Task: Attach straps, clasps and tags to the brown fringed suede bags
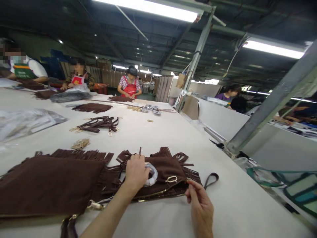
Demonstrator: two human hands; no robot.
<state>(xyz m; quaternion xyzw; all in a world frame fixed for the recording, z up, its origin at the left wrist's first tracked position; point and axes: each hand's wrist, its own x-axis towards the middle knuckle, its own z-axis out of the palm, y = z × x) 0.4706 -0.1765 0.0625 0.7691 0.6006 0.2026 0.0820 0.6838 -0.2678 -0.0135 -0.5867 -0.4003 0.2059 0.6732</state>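
A brown fringed suede bag [168,168] lies flat on the white table [153,132] in front of me. My left hand [135,172] rests on top of it, fingers curled round a roll of clear tape [152,175]. My right hand [200,206] pinches the bag's lower right edge, close to its gold zipper [158,193] and next to the dark wrist strap [210,180]. A gold oval ring [171,179] sits on the bag between my hands. To the left lies a stack of similar brown fringed bags [49,183].
Brown straps with gold clasps [97,124], loose gold rings [80,143], more fringed pieces [92,107], tape rolls [150,109] and plastic bags [24,122] lie further up the table. Several people work along the far side. A slanted metal post [269,102] rises at the right edge.
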